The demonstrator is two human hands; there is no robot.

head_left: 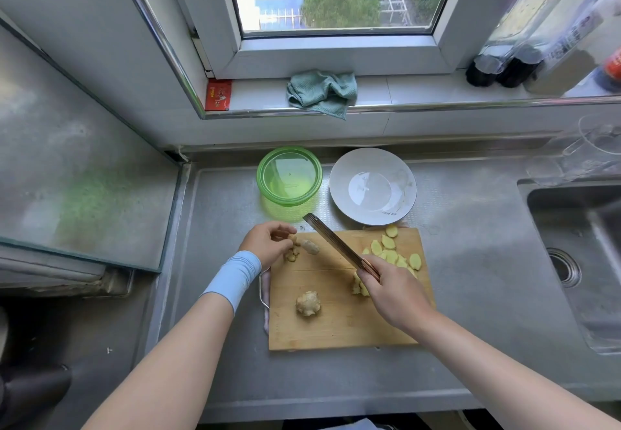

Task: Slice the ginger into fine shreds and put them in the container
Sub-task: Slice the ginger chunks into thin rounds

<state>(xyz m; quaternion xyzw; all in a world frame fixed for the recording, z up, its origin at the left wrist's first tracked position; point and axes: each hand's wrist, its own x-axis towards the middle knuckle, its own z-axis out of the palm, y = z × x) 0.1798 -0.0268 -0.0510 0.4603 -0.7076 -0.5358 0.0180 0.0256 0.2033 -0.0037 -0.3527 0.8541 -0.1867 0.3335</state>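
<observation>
On the wooden cutting board (339,325) my left hand (267,243) pinches a knobbly piece of ginger (307,245) at the board's far left corner. My right hand (391,290) grips the handle of a cleaver (331,240), whose blade points away toward the green container. Several yellow ginger slices (391,251) lie at the board's far right, and a few more pieces sit under my right hand. A loose ginger chunk (307,303) rests near the board's middle. The green round container (289,176) stands behind the board.
A white plate (373,186) sits right of the container. The steel counter has a sink (578,261) at the right. A teal cloth (322,93) and a red packet (218,95) lie on the window sill, with bottles (504,63) at its right end.
</observation>
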